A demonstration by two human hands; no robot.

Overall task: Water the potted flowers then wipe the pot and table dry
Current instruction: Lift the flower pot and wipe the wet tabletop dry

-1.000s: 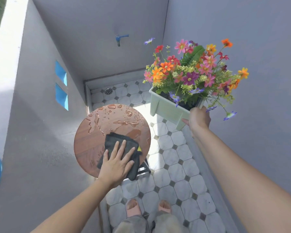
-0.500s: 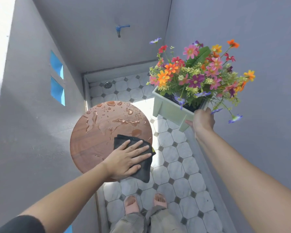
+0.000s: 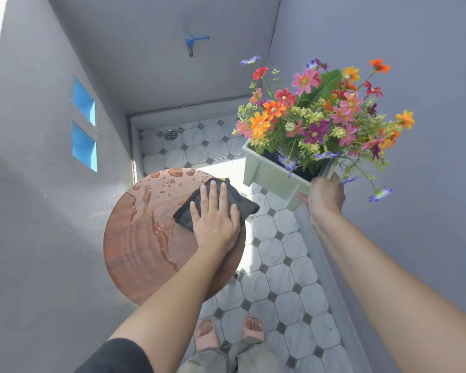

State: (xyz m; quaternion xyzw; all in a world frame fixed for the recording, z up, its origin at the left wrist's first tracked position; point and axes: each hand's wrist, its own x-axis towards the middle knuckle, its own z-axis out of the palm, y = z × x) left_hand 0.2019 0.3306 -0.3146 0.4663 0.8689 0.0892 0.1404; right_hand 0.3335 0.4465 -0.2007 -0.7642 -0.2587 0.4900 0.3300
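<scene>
- Since half a second ago the left hand (image 3: pixel 215 216) has slid the black cloth (image 3: pixel 244 208) up the frame, from the table's lower right edge towards its upper right part, and the fingers now point up the frame.
- That hand lies flat on the cloth with its fingers straight and slightly spread. It presses the cloth down and does not clutch it.
- The right hand (image 3: pixel 326 197) has its fingers curled round the near corner of the pale green pot (image 3: pixel 267 173). It holds the pot in the air at centre right, well apart from the round wooden table (image 3: pixel 135 251), with the flowers (image 3: pixel 315 111) leaning towards the upper right.
- The step in hand looks like drying the table, with the pot lifted out of the way.
- Drops (image 3: pixel 170 179) and long streaks of water remain on the upper and left parts of the top. The next move probably calls for sweeping the cloth left across them.
- The pot is tilted, so it wants a steady hold or soil may spill.
- The pot's underside faces away, so whether it is wet cannot be told.
- The left hand covers much of the cloth, and the forearm hides the table's lower right edge.
</scene>
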